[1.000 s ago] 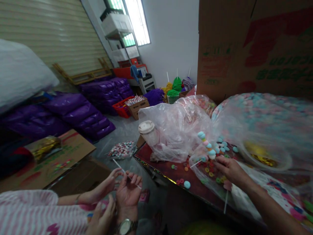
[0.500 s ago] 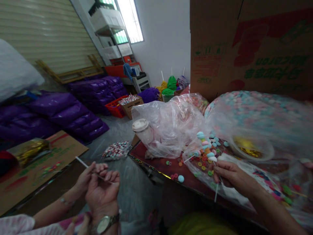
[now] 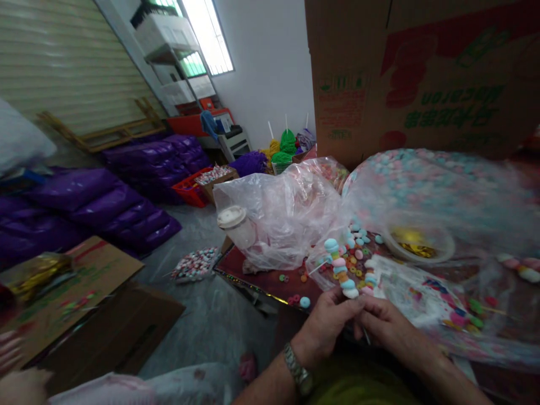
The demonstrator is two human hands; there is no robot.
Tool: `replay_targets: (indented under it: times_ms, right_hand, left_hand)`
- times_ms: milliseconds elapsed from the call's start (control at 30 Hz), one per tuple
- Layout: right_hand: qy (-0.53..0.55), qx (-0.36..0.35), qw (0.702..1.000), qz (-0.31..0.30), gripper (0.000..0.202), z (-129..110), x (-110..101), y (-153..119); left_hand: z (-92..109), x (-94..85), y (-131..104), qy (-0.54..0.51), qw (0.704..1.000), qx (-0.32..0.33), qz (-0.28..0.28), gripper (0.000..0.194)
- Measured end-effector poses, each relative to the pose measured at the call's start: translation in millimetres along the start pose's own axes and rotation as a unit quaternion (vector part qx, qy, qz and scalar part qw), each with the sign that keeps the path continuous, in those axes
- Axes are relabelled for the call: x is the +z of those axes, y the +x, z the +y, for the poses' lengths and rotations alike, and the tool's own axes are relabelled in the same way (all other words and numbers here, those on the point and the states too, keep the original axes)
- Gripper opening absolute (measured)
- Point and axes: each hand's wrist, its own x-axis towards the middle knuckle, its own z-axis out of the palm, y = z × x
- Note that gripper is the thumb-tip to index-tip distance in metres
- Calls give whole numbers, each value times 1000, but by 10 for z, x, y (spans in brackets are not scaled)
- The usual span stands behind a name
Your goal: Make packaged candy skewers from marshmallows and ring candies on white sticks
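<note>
A skewer of candies, with blue, pink, white and orange pieces stacked on it, rises above my two hands. My left hand, with a metal watch on the wrist, closes its fingers at the base of the stack. Right beside it, my right hand pinches the lower part of the stick, whose end shows below the fingers. The hands touch or nearly touch. Loose blue marshmallows and gummy rings lie just behind the skewer on clear plastic.
A lidded cup stands by a crumpled plastic bag. Behind are a large bag of marshmallows and a cardboard box. A round tub holds gold pieces. Another person's hand is at lower left.
My left hand has moved right, from beside the other person's hands to the skewer at my right hand. The other person's hands have shifted to the left edge. The view has turned slightly.
</note>
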Motion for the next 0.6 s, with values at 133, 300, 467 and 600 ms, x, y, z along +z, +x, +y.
replay_targets:
  times_ms: [133, 300, 467, 600]
  right_hand:
    - [-20, -30, 996, 86, 42, 148, -6, -71]
    - [-26, -46, 992, 117, 40, 153, -68, -124]
    - [-27, -40, 993, 103, 39, 187, -119, -114]
    - [-37, -18, 993, 112, 39, 289, -213, -129]
  left_hand:
    - [-48, 176, 187, 5, 999, -33, 39, 30]
    - [-53, 294, 316, -71, 990, -94, 71, 32]
    - [-5, 396, 471, -99, 981, -122, 112, 27]
    - [-59, 420, 527, -59, 987, -117, 95, 29]
